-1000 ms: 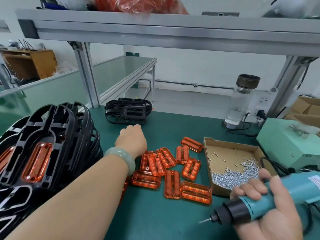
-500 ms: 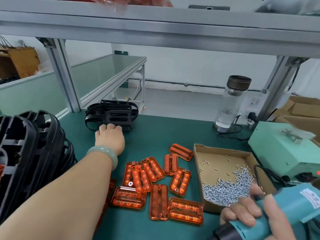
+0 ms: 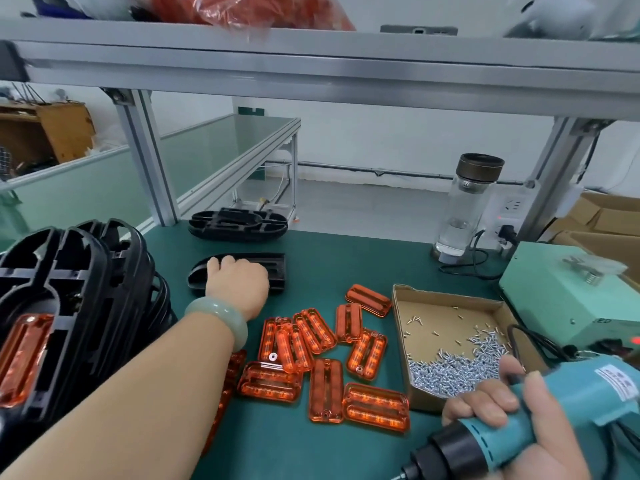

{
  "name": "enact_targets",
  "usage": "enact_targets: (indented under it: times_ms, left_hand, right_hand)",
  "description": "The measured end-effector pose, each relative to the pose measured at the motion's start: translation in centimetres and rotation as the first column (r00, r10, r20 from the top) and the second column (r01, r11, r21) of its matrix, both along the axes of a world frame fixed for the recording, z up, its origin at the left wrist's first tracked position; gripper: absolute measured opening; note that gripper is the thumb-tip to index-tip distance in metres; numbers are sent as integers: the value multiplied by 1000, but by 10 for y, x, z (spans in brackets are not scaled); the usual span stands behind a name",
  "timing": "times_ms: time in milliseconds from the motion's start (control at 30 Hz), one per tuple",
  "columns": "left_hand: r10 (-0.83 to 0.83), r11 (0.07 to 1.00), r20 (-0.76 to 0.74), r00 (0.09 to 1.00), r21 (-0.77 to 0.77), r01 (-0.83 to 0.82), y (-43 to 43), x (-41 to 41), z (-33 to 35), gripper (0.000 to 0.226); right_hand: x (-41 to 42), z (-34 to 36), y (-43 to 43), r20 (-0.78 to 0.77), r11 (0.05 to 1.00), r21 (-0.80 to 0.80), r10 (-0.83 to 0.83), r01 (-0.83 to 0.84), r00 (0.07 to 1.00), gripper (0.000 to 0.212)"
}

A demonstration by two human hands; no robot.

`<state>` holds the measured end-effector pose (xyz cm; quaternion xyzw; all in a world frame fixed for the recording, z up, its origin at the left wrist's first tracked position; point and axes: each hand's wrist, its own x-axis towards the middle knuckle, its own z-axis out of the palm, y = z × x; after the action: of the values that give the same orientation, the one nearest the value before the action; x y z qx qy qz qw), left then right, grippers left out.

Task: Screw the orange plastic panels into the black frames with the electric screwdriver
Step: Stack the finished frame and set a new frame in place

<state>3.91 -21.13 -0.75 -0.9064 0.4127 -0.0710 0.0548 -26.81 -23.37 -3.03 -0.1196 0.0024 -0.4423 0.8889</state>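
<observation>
Drag flat black plastic frame (image 3: 273,268), gripped in left hand (image 3: 237,284), level toward near edge of green table (image 3: 346,258) (right hand (image 3: 512,420) clasped round teal electric screwdriver (image 3: 491,441)).

Left hand (image 3: 237,284) has pulled one black frame (image 3: 275,270) nearer.

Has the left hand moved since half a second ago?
Yes. The left hand has pulled back toward the person, away from the rear frame stack, bringing one black frame with it.
</observation>
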Motion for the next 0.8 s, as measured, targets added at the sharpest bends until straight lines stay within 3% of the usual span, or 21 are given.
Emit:
enact_targets:
  times_ms: [33,67,133,200,267,400,533,700,767,800]
  left_hand:
    - [-11,1000,8,1000,5,11,4,-5,0,32]
    - [-22,1000,12,1000,11,22,7,-10,0,32]
    - [-52,999,18,998,10,52,15,-21,1,32]
    - [-85,996,29,996,-33,86,23,-31,5,31]
    - [-119,987,52,992,-106,124,31,-39,11,29]
    - [-194,969,56,979,-145,201,44,-54,22,27]
    - [-252,938,66,965,-228,260,57,-70,37,23]
    - [-359,782,-220,907,-601,164,76,-91,69,13]
    - [-428,683,-389,816,-731,10,88,-97,79,16]
    - [-493,622,-484,723,-777,-96,94,-99,83,19]
  right_hand:
    - [1,4,2,-29,993,-3,-117,117,993,26]
    - [0,10,4,-188,958,-14,-284,286,940,33]
    - [0,24,9,-241,935,0,-343,354,908,62]
    - [1,21,8,-282,926,40,-351,376,893,69]
    - [2,24,10,-304,926,42,-347,376,887,59]
    - [4,24,13,-349,914,20,-374,405,859,17]
    - [7,22,16,-373,901,14,-397,433,839,17]
    - [5,22,16,-344,904,18,-396,428,851,16]
    - [3,22,16,-332,906,8,-397,423,856,15]
    - [2,23,15,-326,908,3,-396,420,859,16]
